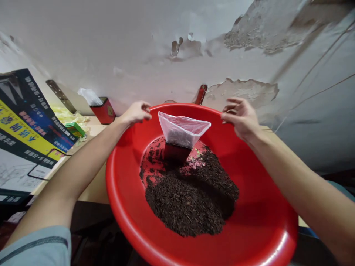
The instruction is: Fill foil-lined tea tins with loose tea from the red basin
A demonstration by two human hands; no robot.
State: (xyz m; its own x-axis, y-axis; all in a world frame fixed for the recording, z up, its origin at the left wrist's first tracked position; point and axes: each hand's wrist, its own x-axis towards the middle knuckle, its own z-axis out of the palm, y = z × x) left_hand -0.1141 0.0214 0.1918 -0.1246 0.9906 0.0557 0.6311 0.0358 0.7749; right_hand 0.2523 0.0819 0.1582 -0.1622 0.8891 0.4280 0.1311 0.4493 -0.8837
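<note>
A large red basin [263, 207] holds a heap of dark, shredded loose material [188, 203]. Near its far side stands a small dark box [177, 152], lined with a clear plastic bag [184, 129] whose mouth spreads wide above it; some dark material shows through the bag. My left hand [139, 112] is over the basin's far left rim, fingers slightly curled and apart, holding nothing. Over the far right rim is my right hand [239, 117], its fingers loosely bent and apart, also holding nothing. Neither hand touches the bag.
At the left are a red box with a plastic bag [104, 111], a green packet [75, 129], crumpled yellowish material [65, 114] and a large printed carton [27, 136]. A dark strip with holes [60, 96] and a red handle [201, 94] stand near the peeling wall [133, 48].
</note>
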